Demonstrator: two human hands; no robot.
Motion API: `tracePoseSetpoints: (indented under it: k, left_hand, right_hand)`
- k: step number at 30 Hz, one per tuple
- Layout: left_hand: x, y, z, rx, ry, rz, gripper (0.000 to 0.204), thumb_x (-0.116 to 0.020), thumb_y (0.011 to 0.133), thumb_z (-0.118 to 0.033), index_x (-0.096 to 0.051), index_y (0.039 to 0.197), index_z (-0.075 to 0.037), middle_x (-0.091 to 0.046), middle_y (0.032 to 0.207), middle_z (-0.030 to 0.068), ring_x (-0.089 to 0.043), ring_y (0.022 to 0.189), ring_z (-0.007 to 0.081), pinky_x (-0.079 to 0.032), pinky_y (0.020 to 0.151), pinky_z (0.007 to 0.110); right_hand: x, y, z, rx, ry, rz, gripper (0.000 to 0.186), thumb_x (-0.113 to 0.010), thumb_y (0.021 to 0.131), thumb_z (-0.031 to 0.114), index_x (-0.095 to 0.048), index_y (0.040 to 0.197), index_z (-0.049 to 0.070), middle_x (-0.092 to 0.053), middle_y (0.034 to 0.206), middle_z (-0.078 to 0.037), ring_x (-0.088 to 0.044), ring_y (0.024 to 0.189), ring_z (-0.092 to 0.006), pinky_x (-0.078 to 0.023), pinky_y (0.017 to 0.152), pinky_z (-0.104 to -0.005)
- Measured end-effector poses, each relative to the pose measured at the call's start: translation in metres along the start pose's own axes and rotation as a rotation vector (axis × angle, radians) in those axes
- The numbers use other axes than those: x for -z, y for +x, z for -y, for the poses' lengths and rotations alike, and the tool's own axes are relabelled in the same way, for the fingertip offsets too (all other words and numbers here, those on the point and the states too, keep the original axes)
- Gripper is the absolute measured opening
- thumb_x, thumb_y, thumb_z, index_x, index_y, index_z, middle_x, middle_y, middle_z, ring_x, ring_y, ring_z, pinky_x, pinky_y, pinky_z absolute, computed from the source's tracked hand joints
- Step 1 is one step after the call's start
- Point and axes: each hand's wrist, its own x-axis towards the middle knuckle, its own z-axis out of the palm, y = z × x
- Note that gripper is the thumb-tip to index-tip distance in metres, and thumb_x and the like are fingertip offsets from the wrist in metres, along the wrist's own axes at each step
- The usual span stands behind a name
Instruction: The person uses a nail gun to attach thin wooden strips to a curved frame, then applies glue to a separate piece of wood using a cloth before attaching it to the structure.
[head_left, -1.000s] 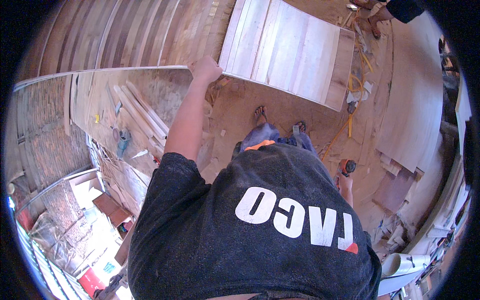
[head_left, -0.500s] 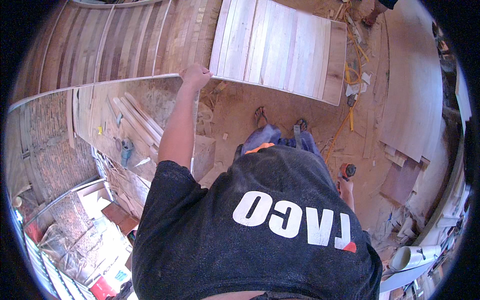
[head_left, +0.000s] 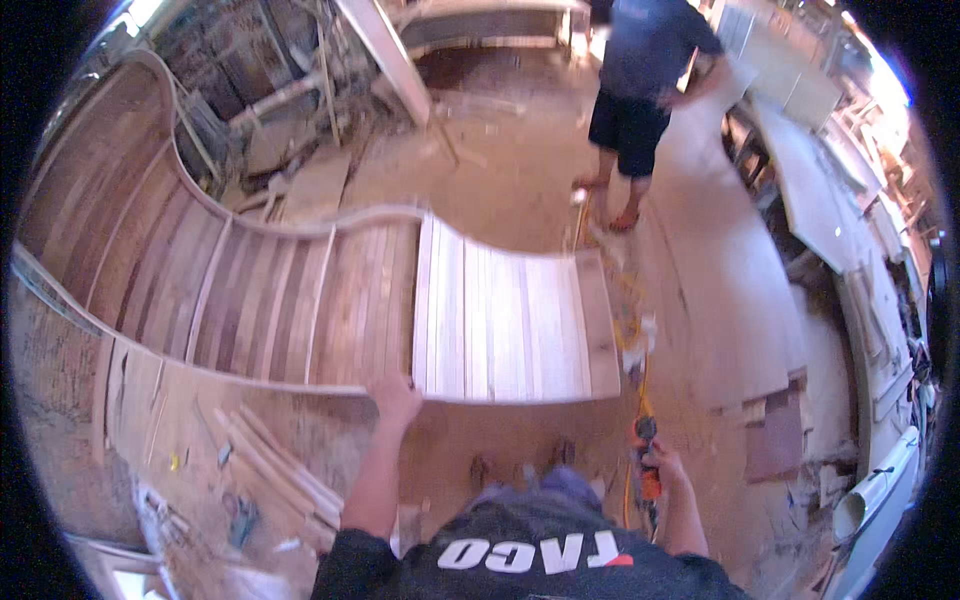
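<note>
A long curved structure of wooden slats [head_left: 250,300] stretches from the upper left, with a section of pale slats [head_left: 500,320] at its right end. My left hand [head_left: 398,398] is closed on its near edge, at the join between the darker and paler sections. My right hand [head_left: 665,460], low at my right side, grips an orange and black power tool [head_left: 647,485]; its exact kind is unclear in the blur.
A co-worker [head_left: 640,100] stands beyond the pale section near a yellow hose [head_left: 640,385]. Wooden sheets [head_left: 730,300] lie on the right. Loose strips [head_left: 270,460] and a teal tool [head_left: 240,515] are at lower left. A leaning board [head_left: 385,55] stands at the back.
The view has tilted up, bringing the room and the co-worker's body into sight, so the panel and my hands appear lower. My left hand still holds the edge; my right still holds the tool.
</note>
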Motion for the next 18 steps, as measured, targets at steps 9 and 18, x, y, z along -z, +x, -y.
tracePoseSetpoints:
  k: [9,18]
  left_hand:
    - [-0.009,-0.02,0.015,-0.102,-0.223,-0.122,0.025,-0.075,0.085,-0.035,-0.081,0.095,-0.013,-0.073,0.095,0.0134,-0.067,0.105,0.0319,-0.015,0.121,0.065]
    - [-0.006,-0.034,0.035,-0.266,-0.224,-0.214,0.027,-0.081,0.079,-0.021,-0.078,0.105,-0.016,-0.069,0.106,0.0048,-0.063,0.112,0.0247,-0.025,0.116,0.058]
  right_hand:
    - [-0.048,-0.007,0.022,0.15,-0.01,-0.16,0.069,-0.068,0.085,-0.002,-0.05,0.152,0.006,-0.071,0.104,-0.009,-0.069,0.08,-0.0211,-0.059,0.075,-0.0367]
    - [-0.032,0.007,0.018,0.092,0.027,-0.093,0.065,-0.071,0.09,-0.001,-0.051,0.15,0.011,-0.067,0.097,-0.007,-0.067,0.073,-0.0199,-0.06,0.069,-0.0387]
